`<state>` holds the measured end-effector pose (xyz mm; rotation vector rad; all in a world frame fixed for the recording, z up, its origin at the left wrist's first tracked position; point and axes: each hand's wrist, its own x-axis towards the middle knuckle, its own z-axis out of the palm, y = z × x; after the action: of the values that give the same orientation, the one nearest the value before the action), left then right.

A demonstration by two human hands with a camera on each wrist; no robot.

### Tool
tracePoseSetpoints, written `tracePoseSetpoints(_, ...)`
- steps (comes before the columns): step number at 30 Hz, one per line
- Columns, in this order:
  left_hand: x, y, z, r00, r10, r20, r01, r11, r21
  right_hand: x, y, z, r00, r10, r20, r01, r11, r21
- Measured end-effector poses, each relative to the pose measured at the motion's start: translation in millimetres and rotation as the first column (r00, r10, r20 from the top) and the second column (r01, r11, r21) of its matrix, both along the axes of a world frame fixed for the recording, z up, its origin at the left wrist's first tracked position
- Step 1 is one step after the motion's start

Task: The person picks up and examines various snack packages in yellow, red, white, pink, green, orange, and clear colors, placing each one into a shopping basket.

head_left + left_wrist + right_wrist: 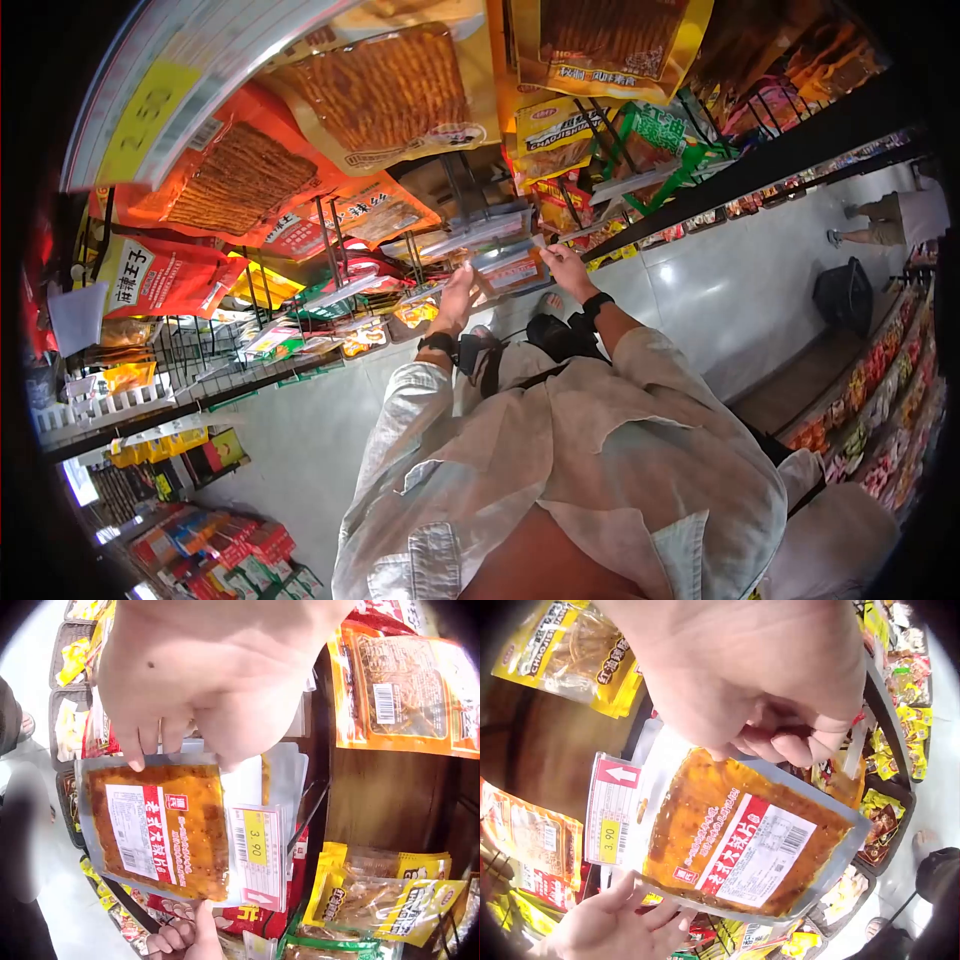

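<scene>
A flat, clear-edged packet of spicy snack slices (512, 274) is held between both hands in front of the shelf rack. Its orange-brown filling and red-and-white label (139, 832) face the left wrist camera. My left hand (457, 297) grips one side edge, its thumb and a fingertip right at the border. Across from it, my right hand (568, 272) pinches the opposite edge between thumb and curled fingers (791, 746). A price tag reading 3.90 (609, 832) stands beside the packet's top end, near its hanging slot. Similar packets (289, 772) show behind it.
Orange snack bags (245, 175) and yellow ones (555, 130) hang on metal hooks around the hands. Below are bins of small packs (71, 724). A dark basket (842, 297) is on the floor at the right, and another person (915, 212) stands farther along the aisle.
</scene>
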<state>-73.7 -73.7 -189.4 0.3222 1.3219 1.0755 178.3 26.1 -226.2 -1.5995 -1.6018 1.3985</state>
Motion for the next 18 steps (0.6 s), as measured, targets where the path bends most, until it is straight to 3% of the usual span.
tracePoseSetpoints(3,7,-6,-11,0.982,0.158,0.107,-0.162,0.986,0.027,5,3,-9,1.0,0.011,0.012,-0.012,0.996,0.089)
tracePoseSetpoints(5,9,-11,-20,0.959,0.213,0.187,-0.229,0.971,0.065,9,7,-12,0.998,0.037,-0.054,-0.034,0.998,0.046)
tracePoseSetpoints(9,15,-20,-21,0.949,0.21,0.235,-0.245,0.961,0.129,16,10,25,0.992,0.091,-0.086,-0.094,0.995,-0.031)
tracePoseSetpoints(12,17,-20,-13,0.949,0.134,0.287,-0.204,0.952,0.229,20,15,21,0.987,0.158,-0.038,-0.16,0.987,-0.031)
tracePoseSetpoints(15,22,-18,3,0.961,0.132,0.243,-0.182,0.963,0.197,19,20,9,0.982,0.175,-0.066,-0.18,0.981,-0.068)
tracePoseSetpoints(18,27,-13,14,0.934,0.229,0.273,-0.284,0.941,0.183,17,24,11,0.975,0.211,-0.072,-0.217,0.972,-0.086)
